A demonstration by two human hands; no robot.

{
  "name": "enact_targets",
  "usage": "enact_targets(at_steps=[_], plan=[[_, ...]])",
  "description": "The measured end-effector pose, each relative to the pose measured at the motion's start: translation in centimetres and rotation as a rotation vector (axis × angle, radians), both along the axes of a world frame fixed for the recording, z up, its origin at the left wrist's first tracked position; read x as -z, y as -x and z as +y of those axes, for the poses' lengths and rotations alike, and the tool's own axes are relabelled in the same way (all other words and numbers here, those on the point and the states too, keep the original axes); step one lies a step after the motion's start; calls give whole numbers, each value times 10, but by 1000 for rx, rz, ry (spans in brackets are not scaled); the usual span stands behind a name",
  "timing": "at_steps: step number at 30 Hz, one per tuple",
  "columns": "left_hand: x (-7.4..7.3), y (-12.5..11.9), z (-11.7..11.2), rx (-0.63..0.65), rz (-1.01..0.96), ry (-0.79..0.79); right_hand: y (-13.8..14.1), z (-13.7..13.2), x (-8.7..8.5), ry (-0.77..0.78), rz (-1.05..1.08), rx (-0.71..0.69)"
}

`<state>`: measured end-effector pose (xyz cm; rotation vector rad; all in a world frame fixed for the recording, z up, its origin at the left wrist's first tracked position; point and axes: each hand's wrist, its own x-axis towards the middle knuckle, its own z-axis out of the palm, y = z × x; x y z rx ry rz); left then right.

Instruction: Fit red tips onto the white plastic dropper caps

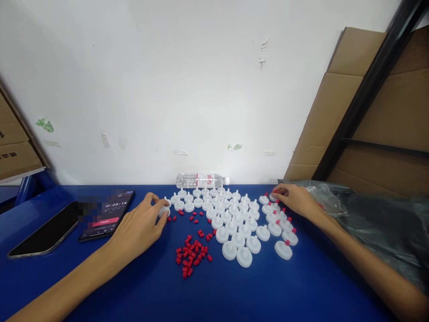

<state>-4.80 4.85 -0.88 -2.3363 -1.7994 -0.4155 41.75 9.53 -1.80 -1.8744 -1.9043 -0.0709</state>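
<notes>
In the head view, the left hand (142,221) has thumb and forefinger slightly parted, pinching a round white plastic lid with a narrow spout (163,212) at the left end of the spread of matching white lids (229,250). The right hand (291,197) has its fingertips drawn together at a red-tipped white lid (271,197) in the far right group; whether they grip it, I cannot tell. The lids should be light, stiff and rather slick: best held by the rim. The small red plastic caps (192,254), piled nearer, probably roll easily and suit a fingertip pinch.
</notes>
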Motion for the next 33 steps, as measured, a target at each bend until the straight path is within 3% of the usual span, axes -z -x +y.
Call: enact_targets(at_steps=[11, 15, 19, 21, 23, 25, 28, 30, 33], plan=[[-6, 2, 1, -85, 80, 61, 8, 0, 1, -39, -23, 6], [-14, 1, -1, -77, 57, 29, 12, -4, -7, -153, -15, 25], [-21, -3, -8, -72, -78, -87, 31, -18, -25, -338, 2, -16], [-21, -8, -15, 20, -176, -151, 48, -31, -35, -423, 6, -70], [-19, -15, -24, 210, -269, -209, 72, -49, -41, -493, 6, -156], [-16, -24, -35, 446, -338, -262, 98, -70, -41, -569, 0, -350], [-11, -38, -52, 739, -395, -286, 135, -101, -34, -526, -73, -621], [-8, -45, -62, 856, -402, -290, 154, -117, -27, -470, -107, -748], [-5, -52, -71, 917, -421, -308, 170, -130, -20, -441, -111, -855]])
